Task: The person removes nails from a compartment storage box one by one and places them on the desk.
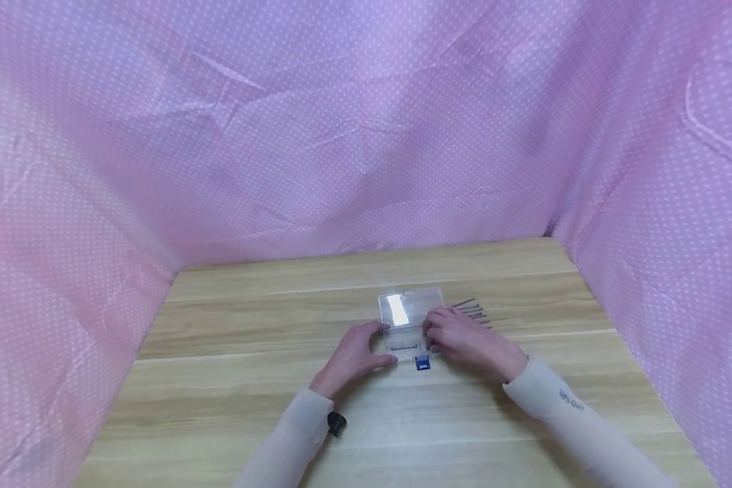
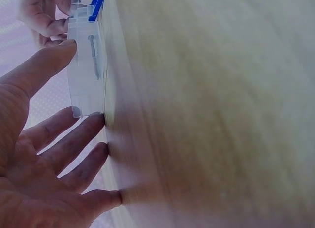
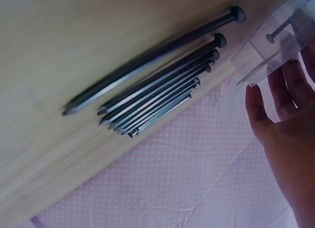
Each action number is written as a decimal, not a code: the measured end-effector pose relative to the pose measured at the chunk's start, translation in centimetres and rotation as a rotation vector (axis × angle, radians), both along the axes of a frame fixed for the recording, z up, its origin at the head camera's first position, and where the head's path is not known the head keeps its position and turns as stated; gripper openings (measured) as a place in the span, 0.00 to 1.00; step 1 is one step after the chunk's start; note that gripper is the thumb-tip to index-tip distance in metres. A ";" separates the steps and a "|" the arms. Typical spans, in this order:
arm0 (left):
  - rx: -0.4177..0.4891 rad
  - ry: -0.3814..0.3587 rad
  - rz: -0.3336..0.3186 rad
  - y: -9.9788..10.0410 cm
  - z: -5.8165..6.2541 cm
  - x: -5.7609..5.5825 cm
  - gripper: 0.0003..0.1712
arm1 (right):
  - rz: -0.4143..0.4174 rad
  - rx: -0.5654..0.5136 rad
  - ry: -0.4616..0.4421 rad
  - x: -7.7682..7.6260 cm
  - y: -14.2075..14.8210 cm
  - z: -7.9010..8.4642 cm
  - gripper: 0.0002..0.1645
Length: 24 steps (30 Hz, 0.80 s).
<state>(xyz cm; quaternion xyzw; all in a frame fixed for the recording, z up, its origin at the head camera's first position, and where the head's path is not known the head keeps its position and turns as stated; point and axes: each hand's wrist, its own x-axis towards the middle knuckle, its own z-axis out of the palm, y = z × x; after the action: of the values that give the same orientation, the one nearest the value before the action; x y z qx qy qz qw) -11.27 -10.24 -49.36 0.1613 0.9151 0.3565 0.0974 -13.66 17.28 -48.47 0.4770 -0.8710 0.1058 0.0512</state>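
Note:
A clear plastic box [image 1: 410, 333] lies with its hinged lid [image 1: 411, 307] raised at the back and a blue latch [image 1: 423, 362] at its front. One nail [image 1: 404, 348] lies inside, seen through the wall in both wrist views. My left hand [image 1: 355, 349] steadies the left end, thumb at the front edge and fingers behind; its lower fingertips touch the table in the left wrist view. My right hand [image 1: 460, 335] grips the right end with bent fingers. Its thumb is mostly hidden, and I cannot tell whether anything sits between its fingertips.
Several loose steel nails [image 3: 157, 65] of graded lengths lie side by side on the wooden table [image 1: 250, 325], just right of the box. Pink dotted cloth [image 1: 354, 169] hangs behind and on both sides. A black band [image 1: 337, 424] is on the left wrist.

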 end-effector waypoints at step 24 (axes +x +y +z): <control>0.010 -0.007 0.019 0.1 -0.1 0.2 0.41 | -0.046 -0.225 -0.115 -0.2 0.2 0.1 0.06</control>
<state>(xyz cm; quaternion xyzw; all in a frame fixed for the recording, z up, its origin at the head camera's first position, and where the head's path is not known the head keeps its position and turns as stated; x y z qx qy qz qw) -11.09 -10.14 -49.43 0.1519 0.9145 0.3623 0.0967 -13.88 17.45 -48.38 0.4414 -0.8657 0.2290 0.0568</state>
